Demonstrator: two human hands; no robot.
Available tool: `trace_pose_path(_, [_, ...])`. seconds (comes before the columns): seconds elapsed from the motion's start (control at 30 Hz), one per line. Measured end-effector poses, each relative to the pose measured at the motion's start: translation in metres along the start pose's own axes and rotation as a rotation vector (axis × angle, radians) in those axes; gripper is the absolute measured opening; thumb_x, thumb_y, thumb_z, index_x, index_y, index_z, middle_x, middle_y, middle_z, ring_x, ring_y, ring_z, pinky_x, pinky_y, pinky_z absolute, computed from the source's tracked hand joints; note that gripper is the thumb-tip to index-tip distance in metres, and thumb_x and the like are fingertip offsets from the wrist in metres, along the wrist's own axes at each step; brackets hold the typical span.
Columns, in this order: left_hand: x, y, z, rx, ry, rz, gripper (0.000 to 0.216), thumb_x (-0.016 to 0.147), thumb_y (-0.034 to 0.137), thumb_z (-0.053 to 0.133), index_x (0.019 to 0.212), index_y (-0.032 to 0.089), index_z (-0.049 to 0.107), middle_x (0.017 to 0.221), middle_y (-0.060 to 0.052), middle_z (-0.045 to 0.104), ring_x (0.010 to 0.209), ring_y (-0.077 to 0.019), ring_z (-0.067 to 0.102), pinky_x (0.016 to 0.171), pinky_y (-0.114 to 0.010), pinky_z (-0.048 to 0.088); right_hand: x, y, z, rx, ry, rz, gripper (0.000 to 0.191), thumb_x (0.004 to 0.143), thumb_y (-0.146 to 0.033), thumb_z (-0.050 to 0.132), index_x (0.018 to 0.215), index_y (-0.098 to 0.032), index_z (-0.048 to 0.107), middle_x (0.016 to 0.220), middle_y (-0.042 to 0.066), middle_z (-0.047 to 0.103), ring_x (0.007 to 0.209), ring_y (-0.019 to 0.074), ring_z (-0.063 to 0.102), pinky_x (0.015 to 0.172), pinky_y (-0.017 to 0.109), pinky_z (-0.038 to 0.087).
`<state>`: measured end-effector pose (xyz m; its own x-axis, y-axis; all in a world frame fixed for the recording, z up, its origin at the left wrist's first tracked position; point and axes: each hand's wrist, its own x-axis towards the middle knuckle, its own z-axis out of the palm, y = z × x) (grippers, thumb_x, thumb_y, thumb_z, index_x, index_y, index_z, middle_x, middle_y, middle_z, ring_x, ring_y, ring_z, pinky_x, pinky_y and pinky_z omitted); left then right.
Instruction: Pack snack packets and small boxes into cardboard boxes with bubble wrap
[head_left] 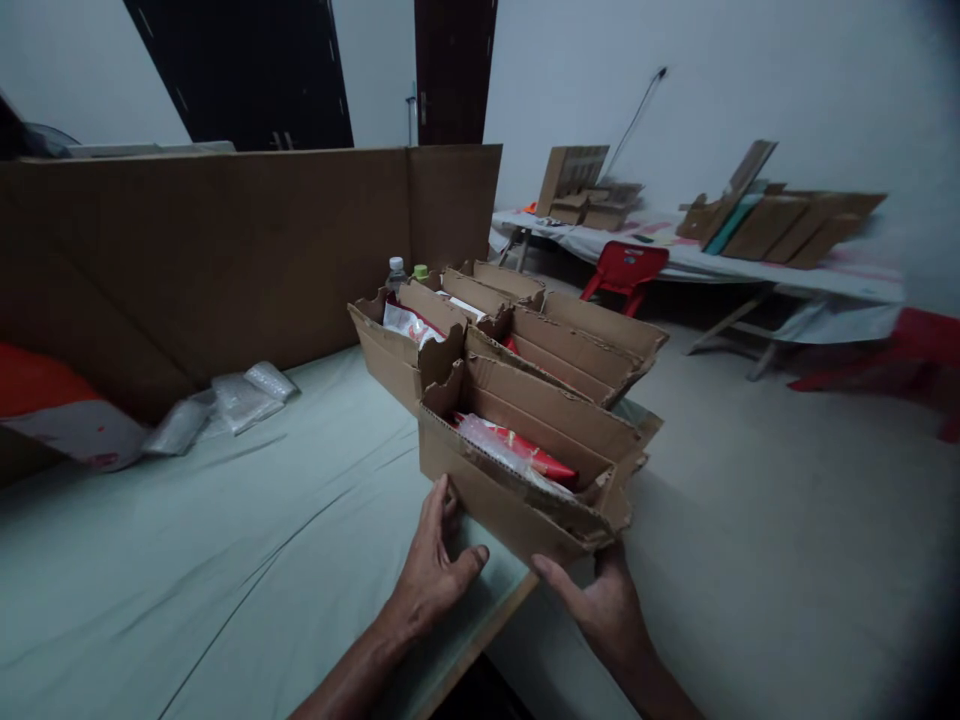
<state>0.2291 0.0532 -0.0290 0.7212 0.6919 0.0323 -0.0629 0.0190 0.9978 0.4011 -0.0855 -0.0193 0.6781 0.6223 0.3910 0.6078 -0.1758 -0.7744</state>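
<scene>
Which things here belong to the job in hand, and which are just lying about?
Likely in the job:
- near cardboard box, with left hand and right hand at it
- red packet and clear wrap inside it
- probably the open boxes behind

Apparently just lying about:
- clear plastic bundles
- red chair
- cardboard on the far table

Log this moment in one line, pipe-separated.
left hand: open, at nearest brown cardboard box | right hand: at box's near corner | inside box: red packet, clear plastic wrap
</scene>
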Motion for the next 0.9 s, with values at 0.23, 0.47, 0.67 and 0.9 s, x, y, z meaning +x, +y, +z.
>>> trace_pose_path(0.23, [0.038, -0.011, -0.001, 0.076, 0.025, 0.066, 0.102, 0.08, 0.052, 0.069, 0.159, 0.018, 0.013, 0.164, -0.019, 0.023, 0.149, -0.0365, 0.028, 0.116, -0.053, 0.033, 0.003, 0.021, 0.036, 0.038, -0.022, -0.053, 0.08, 0.091, -0.041, 0.061, 0.157, -0.022, 0.021, 0.155, 0.016, 0.038, 0.145, 0.0325, 0.036, 0.117, 0.055, 0.034])
trace_pose_path(0.47, [0.049, -0.025, -0.008, 0.221, 0.063, 0.149, 0.084, 0.082, 0.046, 0.064, 0.154, 0.017, 0.03, 0.16, -0.018, 0.034, 0.147, -0.0345, 0.032, 0.116, -0.05, 0.035, -0.005, 0.038, 0.048, -0.137, -0.105, -0.238, 0.072, 0.096, -0.029, 0.052, 0.159, -0.025, 0.018, 0.157, 0.016, 0.037, 0.145, 0.0327, 0.038, 0.113, 0.053, 0.042])
trace_pose_path(0.67, [0.035, -0.032, -0.003, 0.45, 0.071, 0.262, 0.079, 0.08, 0.04, 0.064, 0.151, 0.016, 0.039, 0.158, -0.017, 0.038, 0.149, -0.0354, 0.03, 0.123, -0.054, 0.019, 0.0, 0.037, 0.05, -0.184, -0.115, -0.278, 0.077, 0.095, -0.029, 0.053, 0.16, -0.024, 0.013, 0.157, 0.017, 0.034, 0.143, 0.0366, 0.038, 0.112, 0.057, 0.042])
trace_pose_path(0.9, [0.034, -0.031, -0.007, 0.574, 0.064, 0.347, 0.072, 0.084, 0.041, 0.059, 0.149, 0.016, 0.042, 0.153, -0.018, 0.046, 0.144, -0.0344, 0.04, 0.12, -0.053, 0.029, -0.007, 0.036, 0.047, -0.167, -0.146, -0.317, 0.076, 0.094, -0.024, 0.051, 0.16, -0.029, 0.013, 0.156, 0.013, 0.038, 0.142, 0.0348, 0.041, 0.111, 0.055, 0.044])
